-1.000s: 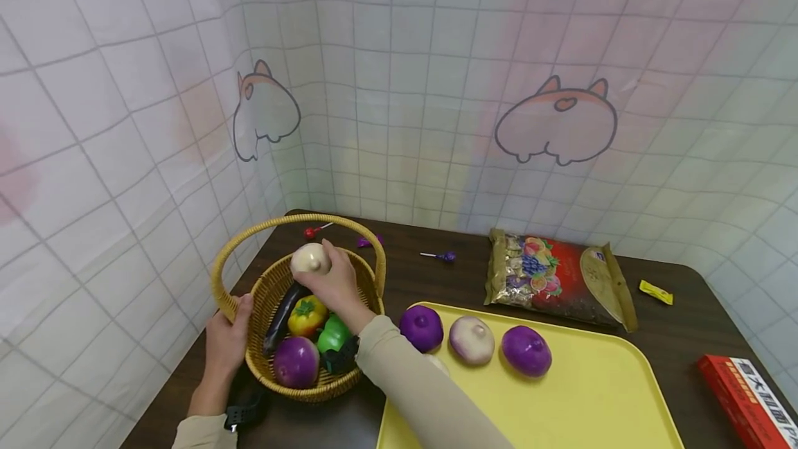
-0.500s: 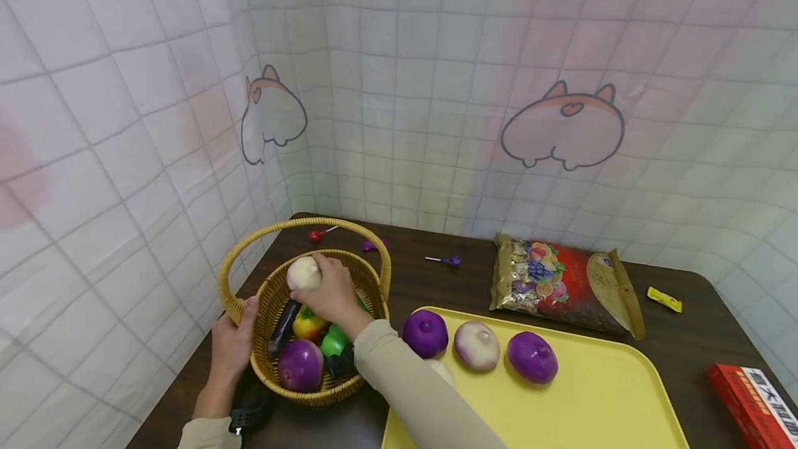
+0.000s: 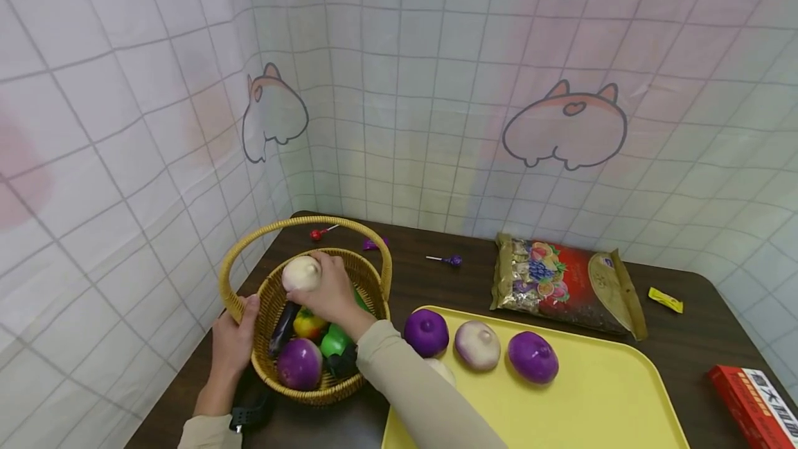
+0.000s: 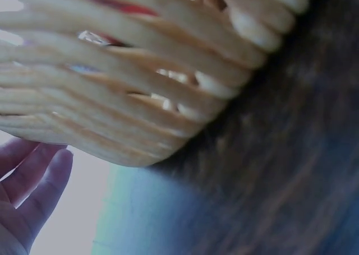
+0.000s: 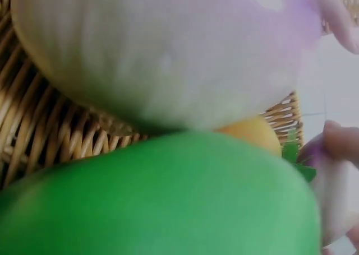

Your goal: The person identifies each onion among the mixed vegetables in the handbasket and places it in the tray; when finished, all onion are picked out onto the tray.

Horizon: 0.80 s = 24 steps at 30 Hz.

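Right hand (image 3: 333,293) grip curled round pale onion (image 3: 302,273), held over the basket (image 3: 262,303) at lower left of frame. Left hand (image 3: 232,345) clasps the basket rim. Judged step: lifting out; next needs clearing the handle (image 3: 312,224).

Woven wicker basket (image 3: 268,296), rough and straw-coloured. Smooth, matt white onion (image 3: 302,273); glossy purple onions (image 3: 427,332) alongside. Smooth yellow plastic tray (image 3: 592,400). Dark wood-grain worktop (image 3: 686,338), dull sheen. Shiny crinkled foil bag (image 3: 561,283).
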Motion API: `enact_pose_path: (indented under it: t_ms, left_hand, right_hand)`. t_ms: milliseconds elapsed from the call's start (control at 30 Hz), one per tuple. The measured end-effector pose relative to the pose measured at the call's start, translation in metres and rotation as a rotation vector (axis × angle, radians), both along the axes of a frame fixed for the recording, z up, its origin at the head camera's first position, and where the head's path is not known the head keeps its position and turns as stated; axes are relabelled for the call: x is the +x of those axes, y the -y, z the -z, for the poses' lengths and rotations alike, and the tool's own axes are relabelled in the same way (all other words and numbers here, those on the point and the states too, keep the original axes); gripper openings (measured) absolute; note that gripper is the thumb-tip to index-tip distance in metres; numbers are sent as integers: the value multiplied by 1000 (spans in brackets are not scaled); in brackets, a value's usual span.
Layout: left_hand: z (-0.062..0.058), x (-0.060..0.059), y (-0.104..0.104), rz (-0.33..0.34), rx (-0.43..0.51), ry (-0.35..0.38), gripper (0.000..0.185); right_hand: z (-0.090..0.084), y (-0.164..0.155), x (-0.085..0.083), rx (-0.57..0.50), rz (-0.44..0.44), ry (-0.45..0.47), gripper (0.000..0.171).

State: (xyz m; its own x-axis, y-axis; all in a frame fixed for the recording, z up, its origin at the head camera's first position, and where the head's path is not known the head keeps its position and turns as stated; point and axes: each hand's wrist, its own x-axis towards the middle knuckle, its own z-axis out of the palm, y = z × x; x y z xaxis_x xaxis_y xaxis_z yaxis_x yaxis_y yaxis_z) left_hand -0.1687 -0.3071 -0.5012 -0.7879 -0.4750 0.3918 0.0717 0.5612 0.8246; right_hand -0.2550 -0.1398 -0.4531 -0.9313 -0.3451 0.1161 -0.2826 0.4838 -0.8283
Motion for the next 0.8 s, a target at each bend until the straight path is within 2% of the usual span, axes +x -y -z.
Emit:
enact_pose_path:
  t_ms: [133,333,433,600,800]
  left_hand:
    - [1,-1,0,-6,-7,-2,35]
    - [-2,0,-1,-13,-3,1,34]
    - [-2,1,0,-10,-2,7,33]
    - [-2,1,0,-20,4,7,34]
    - [0,-1,-2,-23,5,-13,35]
  right_hand:
    - [-7,-3,5,-61,-29,31,81]
    - [-20,-9,13,-68,-81,15,74]
    - [-28,-16,19,-54,-117,0,77]
    - [-40,-37,38,-35,-208,-33,81]
    - [-40,-69,63,-54,-289,-92,79]
